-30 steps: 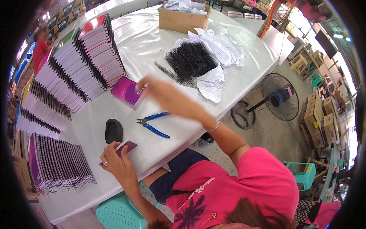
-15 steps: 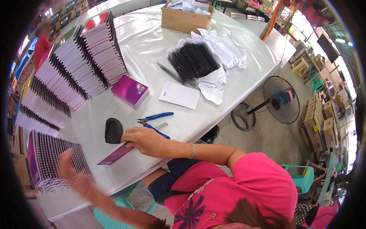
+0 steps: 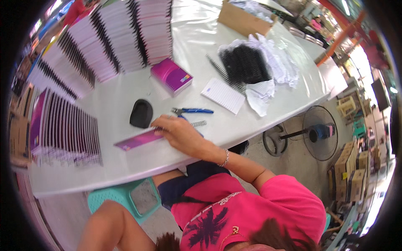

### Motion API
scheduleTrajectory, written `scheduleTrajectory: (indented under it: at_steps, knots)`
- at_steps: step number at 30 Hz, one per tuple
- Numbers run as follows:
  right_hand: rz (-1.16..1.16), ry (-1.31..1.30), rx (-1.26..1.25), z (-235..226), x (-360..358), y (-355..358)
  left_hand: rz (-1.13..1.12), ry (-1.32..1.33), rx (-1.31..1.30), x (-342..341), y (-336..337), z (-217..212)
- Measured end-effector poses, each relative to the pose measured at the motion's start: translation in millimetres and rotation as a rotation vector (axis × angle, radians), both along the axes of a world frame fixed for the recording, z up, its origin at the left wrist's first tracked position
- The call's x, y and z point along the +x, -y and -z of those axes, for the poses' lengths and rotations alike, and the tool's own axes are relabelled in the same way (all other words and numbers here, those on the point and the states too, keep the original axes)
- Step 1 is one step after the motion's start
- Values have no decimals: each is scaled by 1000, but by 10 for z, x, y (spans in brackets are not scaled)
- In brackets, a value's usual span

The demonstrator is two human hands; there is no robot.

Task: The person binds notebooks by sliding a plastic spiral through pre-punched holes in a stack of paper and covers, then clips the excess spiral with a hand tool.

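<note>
My right hand (image 3: 178, 131) is closed at one end of a purple-covered notebook (image 3: 140, 140) tilted on its edge near the table's front. Only the bent part of my left arm (image 3: 109, 209) shows at the lower left; the hand itself is out of sight. Just beyond the notebook lies a black, rounded, dish-like piece (image 3: 141, 113). Blue-handled cutting pliers (image 3: 194, 111) rest past my right hand, partly covered by it, beside a short wire coil (image 3: 199, 124). To the left stands a row of purple spiral-bound notebooks (image 3: 69, 129).
Tall notebook stacks (image 3: 119, 37) line the far left. A purple pad stack (image 3: 171, 75), a lined sheet block (image 3: 223, 95), black binding coils (image 3: 245, 65) on crumpled paper and a carton (image 3: 243, 19) stand across the white table (image 3: 113, 167). A fan (image 3: 320, 133) stands beyond its right edge.
My left hand has gone from beside the row of purple notebooks down out of view. The view has shifted, and my right hand still holds the purple notebook, now showing more of its cover.
</note>
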State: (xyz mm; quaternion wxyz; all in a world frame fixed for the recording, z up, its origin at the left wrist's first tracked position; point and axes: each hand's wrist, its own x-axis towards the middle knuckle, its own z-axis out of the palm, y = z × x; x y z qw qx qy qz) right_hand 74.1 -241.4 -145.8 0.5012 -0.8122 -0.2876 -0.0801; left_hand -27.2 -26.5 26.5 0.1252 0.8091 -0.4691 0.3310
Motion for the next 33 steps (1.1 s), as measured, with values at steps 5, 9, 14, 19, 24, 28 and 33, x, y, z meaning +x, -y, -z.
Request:
scheduleTrajectory:
  at_steps: [5,9,14,19,24,28,33]
  knots:
    - [-21,-62,-8,-45,-26,-31,-11,-44,19,-45,-30,-40]
    - [-12,-75,-7,-91,-29,-12,-31,-44,37,-105,-37,-92]
    - [-20,-77,-29,-128,-57,-13,-54,-45,60,-172,-27,-122]
    - [-1,-67,-23,-95,-75,14,-58,-35,47,-189,-26,-98]
    - [-5,-82,-23,-114,-33,-4,-93,-23,61,-234,-32,-122]
    - [13,-106,-39,-195,-61,9,-96,-16,75,-244,-39,-119]
    - [-21,-60,-26,-152,-20,-74,-128,-7,101,-310,-65,-151]
